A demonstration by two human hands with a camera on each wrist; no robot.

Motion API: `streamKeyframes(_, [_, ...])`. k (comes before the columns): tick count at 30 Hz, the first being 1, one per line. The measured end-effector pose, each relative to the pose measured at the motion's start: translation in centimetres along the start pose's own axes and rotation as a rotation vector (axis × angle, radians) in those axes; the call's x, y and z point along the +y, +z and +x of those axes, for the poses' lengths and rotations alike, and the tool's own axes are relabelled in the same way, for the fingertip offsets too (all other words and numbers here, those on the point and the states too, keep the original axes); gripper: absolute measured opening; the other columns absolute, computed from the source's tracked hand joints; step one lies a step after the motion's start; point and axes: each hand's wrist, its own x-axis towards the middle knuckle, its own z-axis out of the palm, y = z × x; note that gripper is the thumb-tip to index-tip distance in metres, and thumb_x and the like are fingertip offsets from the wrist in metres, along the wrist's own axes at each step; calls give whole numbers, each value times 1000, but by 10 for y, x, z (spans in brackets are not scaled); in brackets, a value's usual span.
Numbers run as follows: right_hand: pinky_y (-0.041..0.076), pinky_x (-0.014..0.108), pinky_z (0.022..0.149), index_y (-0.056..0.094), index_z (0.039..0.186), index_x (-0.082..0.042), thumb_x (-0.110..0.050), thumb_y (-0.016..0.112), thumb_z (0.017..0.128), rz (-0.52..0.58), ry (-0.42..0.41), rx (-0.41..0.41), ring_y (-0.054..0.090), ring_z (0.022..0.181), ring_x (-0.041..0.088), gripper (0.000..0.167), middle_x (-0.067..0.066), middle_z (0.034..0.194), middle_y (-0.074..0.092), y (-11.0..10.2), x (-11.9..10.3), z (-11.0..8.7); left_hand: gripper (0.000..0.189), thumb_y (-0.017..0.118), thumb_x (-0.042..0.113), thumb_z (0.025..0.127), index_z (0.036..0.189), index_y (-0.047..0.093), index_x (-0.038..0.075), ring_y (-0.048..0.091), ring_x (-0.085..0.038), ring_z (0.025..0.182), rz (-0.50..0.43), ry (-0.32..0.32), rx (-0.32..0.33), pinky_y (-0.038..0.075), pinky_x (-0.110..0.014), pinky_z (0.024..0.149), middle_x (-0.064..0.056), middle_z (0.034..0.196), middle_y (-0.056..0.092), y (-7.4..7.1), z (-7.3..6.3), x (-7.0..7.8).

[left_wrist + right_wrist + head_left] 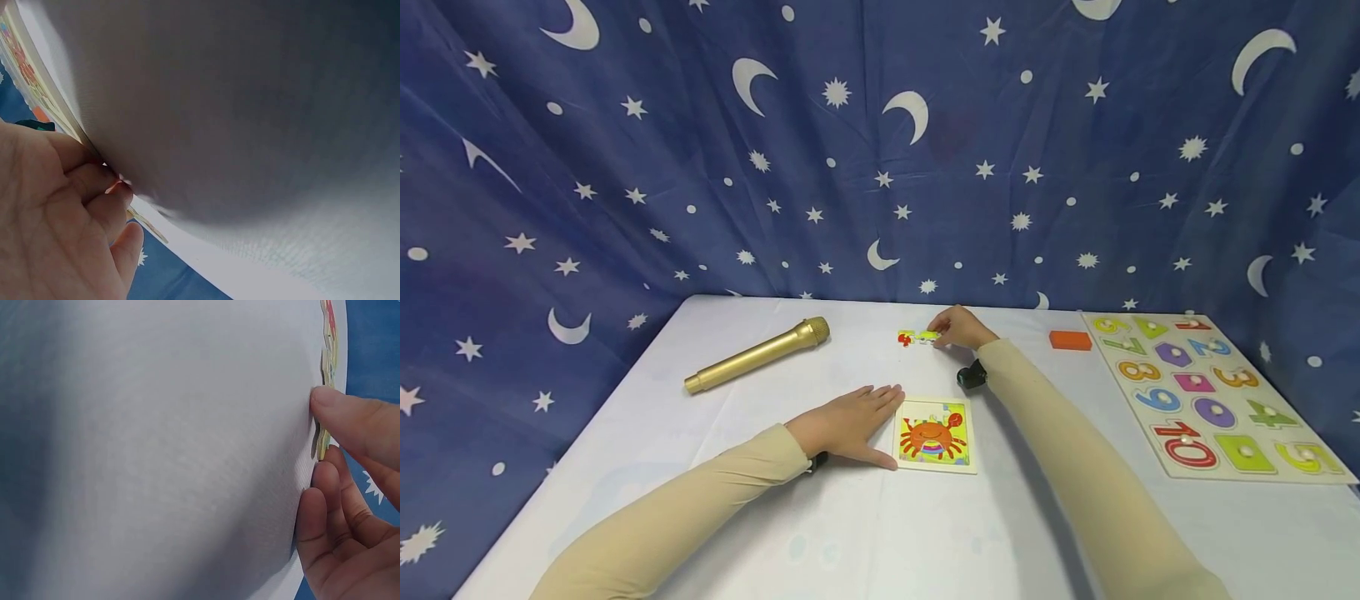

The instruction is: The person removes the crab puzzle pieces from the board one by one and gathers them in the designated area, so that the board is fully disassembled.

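A square crab puzzle [933, 442] in a pale frame lies on the table, with a whitish patch in the upper part of its picture. My left hand [857, 422] rests flat on the cloth at its left edge, fingers straight and thumb stretched toward the lower corner. Farther back, my right hand [957, 327] pinches a yellow-green puzzle piece [927, 337] between thumb and fingers, low at the table surface. Just left of that piece lies a small red-and-yellow puzzle piece [905, 339]. In the right wrist view the thumb [331, 400] lies against the thin piece's edge.
A gold microphone [758, 355] lies at the back left. An orange block [1070, 340] sits at the back right, beside a large number-and-shape board [1165, 433]. Behind the white table hangs a blue curtain [820, 167] with moons and stars.
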Motion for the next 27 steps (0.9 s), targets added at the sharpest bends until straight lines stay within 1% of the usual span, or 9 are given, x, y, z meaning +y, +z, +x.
streamKeyframes(8, [42,18,62,70,106,1,2,74,76,-2,27,-5,50,76,14,30,12,94,68,0,-2,-1,104,47,74,80,152,12,8,14,-20,147,-13,-5,-6,15,-37,121,-7,159,12,-2,-1,1])
streamKeyframes(13, [42,18,61,70,105,2,1,74,76,-4,24,-5,50,76,14,29,12,93,68,-2,-3,-1,104,47,74,80,152,12,8,14,-20,147,-15,-5,-4,15,-37,121,-7,159,12,-4,-2,2])
streamKeyframes(18, [42,18,63,69,105,3,3,74,75,-11,15,-5,52,77,15,30,13,93,68,-2,-4,-1,104,47,74,80,152,12,8,14,-20,147,-11,-7,-8,14,-37,121,-7,159,12,-6,-3,3])
streamKeyframes(22, [44,19,67,68,107,3,2,73,76,2,13,-13,52,80,16,32,15,99,68,-3,-4,-2,104,47,74,80,152,12,8,14,-20,147,-8,-9,-11,14,-37,121,-7,159,11,-6,-3,3])
streamKeyframes(27, [47,22,76,63,117,3,-2,74,78,54,-4,-46,55,88,17,41,16,111,64,-8,3,-6,104,46,75,80,152,11,8,13,-19,147,-3,-12,-17,14,-36,121,-7,159,11,-4,-1,2])
